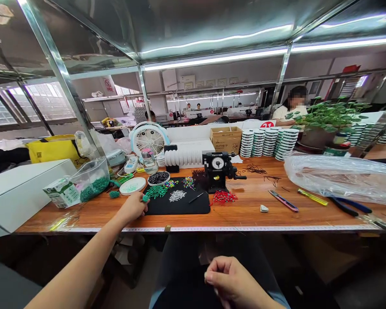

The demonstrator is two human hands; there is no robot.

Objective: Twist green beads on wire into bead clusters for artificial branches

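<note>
My left hand (133, 209) is closed at the left edge of a black mat (180, 209), with a small green clump (145, 198) at its fingertips. Beside it on the mat are a pile of short green pieces (156, 192), silvery-white bits (177, 195), multicoloured beads (189, 183) and a thin dark tool (196, 198). Just behind the hand stands a white dish (131, 186) with pale green bits. Over my lap, below the table edge, my right hand (233, 279) is closed, thumb against fingers; whatever it may pinch is too small to make out.
A black hand-cranked machine (217, 171) with a white ribbed roll (184, 158) stands behind the mat. Rightward lie red pieces (224, 197), a craft knife (283, 201), pliers (350, 206) and a plastic bag (341, 178). A fan (150, 139) and stacked spools (270, 143) stand behind.
</note>
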